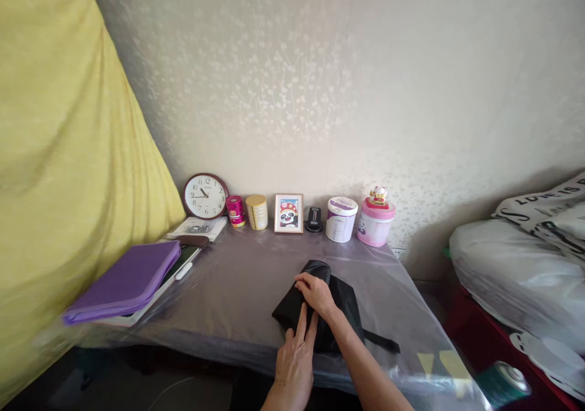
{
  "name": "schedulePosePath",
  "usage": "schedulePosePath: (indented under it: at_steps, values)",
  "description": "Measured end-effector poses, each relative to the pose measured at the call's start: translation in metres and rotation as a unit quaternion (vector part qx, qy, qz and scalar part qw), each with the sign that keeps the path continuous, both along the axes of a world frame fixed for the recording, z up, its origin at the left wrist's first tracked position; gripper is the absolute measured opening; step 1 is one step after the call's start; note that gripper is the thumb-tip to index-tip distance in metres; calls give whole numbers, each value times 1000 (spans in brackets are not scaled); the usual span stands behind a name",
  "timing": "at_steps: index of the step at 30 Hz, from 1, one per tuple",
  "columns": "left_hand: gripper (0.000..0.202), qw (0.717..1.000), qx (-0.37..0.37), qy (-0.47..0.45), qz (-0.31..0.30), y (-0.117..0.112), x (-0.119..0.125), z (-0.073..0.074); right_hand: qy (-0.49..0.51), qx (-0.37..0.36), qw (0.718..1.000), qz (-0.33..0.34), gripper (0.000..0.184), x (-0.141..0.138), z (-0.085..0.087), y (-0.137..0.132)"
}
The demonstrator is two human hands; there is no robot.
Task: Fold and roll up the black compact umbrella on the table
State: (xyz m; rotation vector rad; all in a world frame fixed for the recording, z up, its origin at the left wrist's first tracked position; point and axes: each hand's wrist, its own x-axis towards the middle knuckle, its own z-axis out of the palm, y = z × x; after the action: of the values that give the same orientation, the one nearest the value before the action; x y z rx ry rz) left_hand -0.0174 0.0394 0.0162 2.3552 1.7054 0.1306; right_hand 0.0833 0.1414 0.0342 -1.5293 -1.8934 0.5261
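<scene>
Handling a black fabric bundle (346, 301) on the table (228, 289)

Head cam: it's near the front edge, strap (382, 341) trailing to our right. Our left hand (295, 353) has two fingers stretched onto it; our right hand (317, 295) is half curled over it. Honestly can't tell if either's gripping.

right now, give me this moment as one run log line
left hand: on black fabric | right hand: on same fabric, farther forward | black strap: extends right, on table | purple folder: table's left side
</scene>
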Motion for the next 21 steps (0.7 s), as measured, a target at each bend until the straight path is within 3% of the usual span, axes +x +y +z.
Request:
schedulePosePath:
  at_steps: [5,9,17,21]
  values:
    - [84,1000,7,12,-8,2,-1,-7,9,155,981,116,25,13,-9,-30]
    - [84,1000,-1,-7,6,2,0,-5,-43,201,971,123,27,30,-20,-33]
    - [89,999,-40,-7,13,6,2,-8,-114,180,974,73,31,58,-30,36]
    - [90,997,-71,-6,13,8,1,-4,-95,87,991,39,33,63,-32,68]
